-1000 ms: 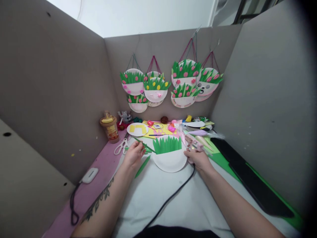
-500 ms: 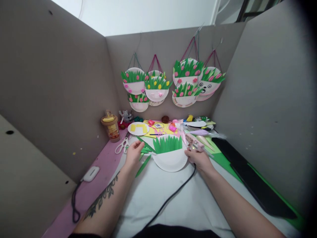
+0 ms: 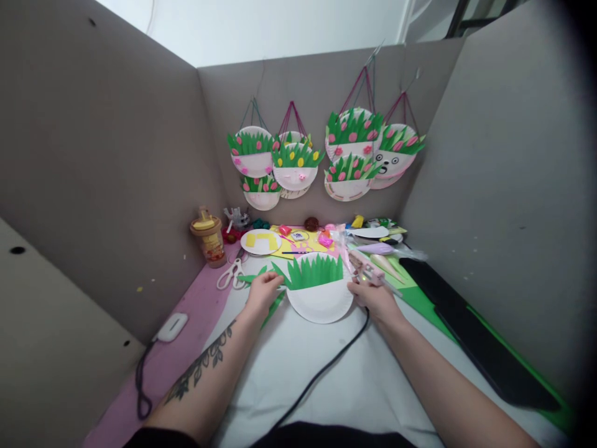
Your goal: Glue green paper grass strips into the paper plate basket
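Fingers of the left hand [image 3: 265, 291] are drawn together against a green paper blade [image 3: 280, 271] at the left rim of a white paper plate [image 3: 321, 305]; whether they pinch it or merely press it cannot be told. Half a second ago this hand was farther left and a little higher, and the blade slanted long and low toward the plate; now it stands steeper, close to the row of green paper grass [image 3: 316, 272]. The left wrist has slid over part of a loose green leaf [image 3: 274, 307]. That forearm reaches inward from the table's front left corner, palm side hidden.

Right-hand fingers stay wrapped around a pink glue gun [image 3: 368, 269], the thumb at the plate's right rim; this right hand [image 3: 379, 302] has hardly moved, its forearm angling in from the front right corner. The plate remains above the white sheet [image 3: 373, 379], nearer the table's [image 3: 200, 317] back edge than its front.
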The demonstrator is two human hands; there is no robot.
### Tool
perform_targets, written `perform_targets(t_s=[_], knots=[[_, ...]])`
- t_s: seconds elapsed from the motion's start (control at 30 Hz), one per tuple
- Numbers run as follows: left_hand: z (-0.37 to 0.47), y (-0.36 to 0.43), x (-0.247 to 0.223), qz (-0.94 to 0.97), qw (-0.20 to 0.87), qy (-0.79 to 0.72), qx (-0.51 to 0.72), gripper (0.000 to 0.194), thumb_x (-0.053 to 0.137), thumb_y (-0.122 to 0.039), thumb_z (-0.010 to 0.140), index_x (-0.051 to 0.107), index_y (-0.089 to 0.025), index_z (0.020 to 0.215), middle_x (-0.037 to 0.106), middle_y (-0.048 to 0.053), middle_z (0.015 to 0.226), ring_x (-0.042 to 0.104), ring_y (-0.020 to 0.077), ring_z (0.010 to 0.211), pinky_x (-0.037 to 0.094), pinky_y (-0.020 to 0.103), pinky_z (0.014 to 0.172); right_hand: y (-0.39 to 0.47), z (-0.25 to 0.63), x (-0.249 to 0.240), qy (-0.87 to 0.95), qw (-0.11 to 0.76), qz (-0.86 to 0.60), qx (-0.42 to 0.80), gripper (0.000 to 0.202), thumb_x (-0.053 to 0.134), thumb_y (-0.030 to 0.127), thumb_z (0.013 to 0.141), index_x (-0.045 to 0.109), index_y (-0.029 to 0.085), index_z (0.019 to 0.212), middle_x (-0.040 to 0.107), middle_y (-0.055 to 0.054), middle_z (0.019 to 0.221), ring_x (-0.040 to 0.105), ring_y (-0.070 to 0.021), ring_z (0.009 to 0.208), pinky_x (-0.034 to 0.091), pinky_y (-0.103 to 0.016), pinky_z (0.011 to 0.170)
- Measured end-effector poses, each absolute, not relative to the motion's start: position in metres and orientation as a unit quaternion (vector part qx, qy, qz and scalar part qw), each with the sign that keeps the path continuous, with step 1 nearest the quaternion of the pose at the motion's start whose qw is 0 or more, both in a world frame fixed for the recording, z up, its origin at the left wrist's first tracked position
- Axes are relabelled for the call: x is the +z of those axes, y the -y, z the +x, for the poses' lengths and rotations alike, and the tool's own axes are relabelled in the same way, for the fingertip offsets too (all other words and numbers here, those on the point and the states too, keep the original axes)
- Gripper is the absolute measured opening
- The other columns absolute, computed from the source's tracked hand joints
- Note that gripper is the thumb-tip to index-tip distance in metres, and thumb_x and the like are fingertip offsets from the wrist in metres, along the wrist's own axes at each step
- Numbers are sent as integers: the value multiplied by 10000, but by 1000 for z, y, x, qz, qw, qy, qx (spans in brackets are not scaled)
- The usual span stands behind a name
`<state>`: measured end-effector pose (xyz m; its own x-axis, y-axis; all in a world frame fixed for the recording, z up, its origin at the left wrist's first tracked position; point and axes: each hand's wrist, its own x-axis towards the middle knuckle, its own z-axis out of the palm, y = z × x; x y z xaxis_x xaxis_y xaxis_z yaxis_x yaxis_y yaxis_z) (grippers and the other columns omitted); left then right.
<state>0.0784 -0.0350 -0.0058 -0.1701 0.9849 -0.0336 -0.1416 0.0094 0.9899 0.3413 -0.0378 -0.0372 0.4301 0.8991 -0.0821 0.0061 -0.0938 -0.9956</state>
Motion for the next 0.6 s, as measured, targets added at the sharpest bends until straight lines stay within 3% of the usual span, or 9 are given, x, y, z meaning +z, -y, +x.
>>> perform_targets(t_s=[0.4, 0.6], knots=[[83, 41, -2, 487, 456, -568, 482, 153, 682, -208, 601, 547, -180, 536, 483, -29, 492, 375, 109, 454, 243, 246, 511, 40, 340, -31, 344, 562, -645, 386, 294, 756, 263, 481, 671, 146, 737, 680, -37, 655, 605, -169, 540, 433, -233, 433], [80, 37, -6, 518, 458, -573, 440, 186, 659, -246, 636, 514, -179, 541, 434, -37, 481, 327, 90, 439, 207, 231, 493, 42, 337, -25, 336, 579, -614, 419, 281, 756, 228, 459, 655, 152, 710, 646, -4, 580, 580, -154, 504, 427, -230, 427]])
